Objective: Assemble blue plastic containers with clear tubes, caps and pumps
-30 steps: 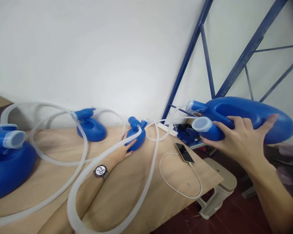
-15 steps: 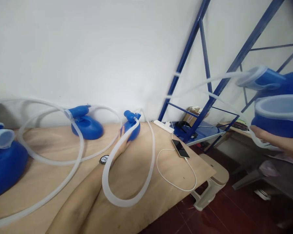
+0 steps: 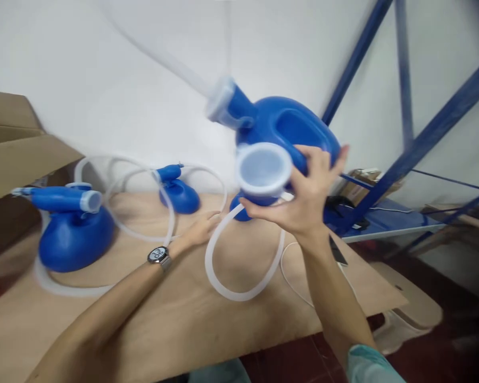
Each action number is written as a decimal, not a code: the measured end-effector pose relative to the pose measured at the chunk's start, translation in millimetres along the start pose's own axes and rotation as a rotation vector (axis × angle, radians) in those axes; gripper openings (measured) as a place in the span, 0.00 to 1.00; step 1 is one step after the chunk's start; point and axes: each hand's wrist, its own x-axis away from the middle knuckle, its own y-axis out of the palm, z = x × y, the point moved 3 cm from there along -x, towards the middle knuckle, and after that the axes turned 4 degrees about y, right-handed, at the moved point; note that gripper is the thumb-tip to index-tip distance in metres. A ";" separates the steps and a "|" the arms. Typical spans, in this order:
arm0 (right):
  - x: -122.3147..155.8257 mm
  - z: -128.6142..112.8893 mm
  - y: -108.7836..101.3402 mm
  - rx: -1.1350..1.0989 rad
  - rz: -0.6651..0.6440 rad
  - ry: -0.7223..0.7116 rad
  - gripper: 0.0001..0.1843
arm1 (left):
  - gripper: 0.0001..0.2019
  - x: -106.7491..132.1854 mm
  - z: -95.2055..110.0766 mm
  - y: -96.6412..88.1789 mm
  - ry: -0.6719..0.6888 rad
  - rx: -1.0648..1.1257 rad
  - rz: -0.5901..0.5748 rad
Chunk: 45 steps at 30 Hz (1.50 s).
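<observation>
My right hand [image 3: 309,199] grips a blue plastic urinal bottle [image 3: 315,125], raised and tilted above the table, its clear-capped wide mouth turned towards me. A whitish hose trails up and left from it, blurred. My left hand [image 3: 201,229], watch on the wrist, rests on the table with fingers stretched out, holding nothing. Just right of its fingertips, a second blue bottle [image 3: 240,207] is mostly hidden behind the raised one; its translucent hose [image 3: 211,266] loops forward on the table. A third blue bottle [image 3: 183,197] stands at the back, beyond my left hand.
At the left, another blue bottle [image 3: 75,239] with a coiled hose stands beside an open cardboard box [image 3: 19,159]. The wooden table [image 3: 175,324] meets a white wall. On the right are a phone [image 3: 337,250] on a cable, a blue metal rack [image 3: 399,170] and a stool [image 3: 415,298].
My right hand has brought the bottle from the far right to the middle. My left hand has come off the bottle by the wall and lies left of it. The view has turned left.
</observation>
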 end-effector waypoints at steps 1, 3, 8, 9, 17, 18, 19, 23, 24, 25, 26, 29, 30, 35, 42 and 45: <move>-6.8 -18.0 11.4 -0.067 -0.022 -0.008 0.41 | 0.16 14.0 0.9 -9.8 -0.015 -0.016 -0.009; -19.2 -54.2 35.5 -0.176 -0.148 -0.011 0.40 | 0.16 41.2 5.8 -30.1 -0.051 -0.047 -0.020; -17.0 -128.2 90.7 -0.404 -0.480 -0.072 0.40 | 0.17 95.8 21.6 -71.6 -0.143 -0.132 0.044; -9.5 -135.5 100.2 -0.424 -0.529 -0.078 0.39 | 0.17 103.9 23.1 -77.3 -0.167 -0.146 0.086; 71.7 -118.6 139.2 -0.397 -0.704 -0.141 0.36 | 0.13 138.2 20.0 -91.7 -0.403 -0.068 0.417; 80.9 -113.4 139.8 -0.395 -0.722 -0.165 0.36 | 0.15 139.9 20.0 -90.6 -0.407 -0.042 0.437; 89.9 -108.2 140.0 -0.396 -0.745 -0.186 0.36 | 0.18 141.3 20.3 -89.4 -0.401 -0.006 0.455; 118.4 -89.9 138.8 -0.406 -0.832 -0.256 0.37 | 0.31 143.8 24.8 -81.5 -0.359 0.104 0.392; 123.0 -86.7 137.8 -0.402 -0.844 -0.269 0.38 | 0.32 143.7 26.9 -79.2 -0.363 0.099 0.351; 126.6 -84.6 136.5 -0.395 -0.849 -0.277 0.38 | 0.33 143.3 29.3 -77.0 -0.370 0.087 0.313; 129.8 -83.8 134.9 -0.388 -0.851 -0.279 0.39 | 0.33 142.7 32.1 -75.1 -0.376 0.075 0.281; 140.6 -90.9 129.5 -0.367 -0.837 -0.254 0.39 | 0.34 140.2 42.4 -71.1 -0.390 0.043 0.228; 145.3 -95.8 128.0 -0.357 -0.825 -0.238 0.38 | 0.33 139.4 46.2 -69.9 -0.388 0.036 0.211; 172.4 -120.8 127.3 -0.340 -0.717 -0.147 0.29 | 0.29 139.0 58.8 -64.4 -0.358 -0.011 0.163; 193.0 -125.5 137.5 -0.476 -0.624 -0.203 0.26 | 0.28 155.3 49.2 -60.0 -0.336 -0.320 0.152; 195.1 -122.0 139.5 -0.587 -0.620 -0.203 0.27 | 0.28 161.5 46.3 -58.3 -0.300 -0.380 0.105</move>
